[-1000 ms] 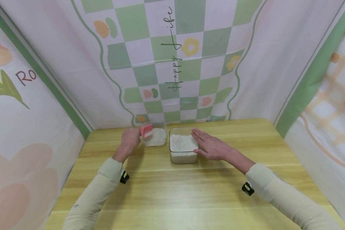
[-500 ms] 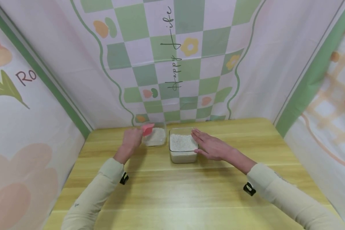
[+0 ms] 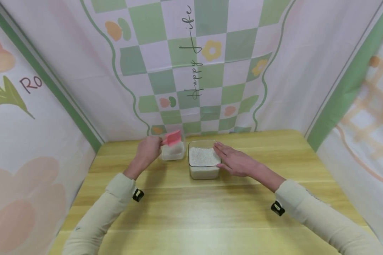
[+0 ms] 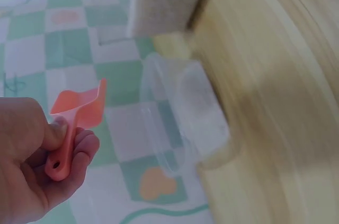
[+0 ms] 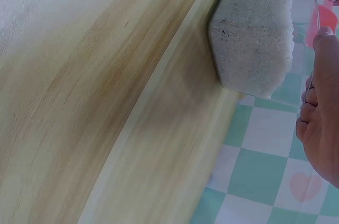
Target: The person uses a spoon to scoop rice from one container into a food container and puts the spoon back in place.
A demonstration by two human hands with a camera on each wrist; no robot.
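My left hand (image 3: 148, 150) grips a pink scoop (image 3: 173, 138) by its short handle, thumb pressed along it in the left wrist view. The scoop is above a small clear plastic container (image 3: 182, 152), which has white grains in its bottom. Right of that stands a square glass container (image 3: 205, 175), filled well up with whitish rice-like grains (image 5: 254, 33). My right hand (image 3: 237, 161) rests on the glass container's right rim, fingers extended over the far corner and thumb near the front corner. No grains show in the scoop from these angles.
Both containers stand near the back of a wooden table (image 3: 204, 212). A checked fabric backdrop (image 3: 210, 81) hangs right behind them, with further fabric on both sides. The two containers sit close together with a narrow gap.
My left hand has lifted the scoop up and to the right, from low in the plastic container to above it. My right hand has stayed on the glass rim.
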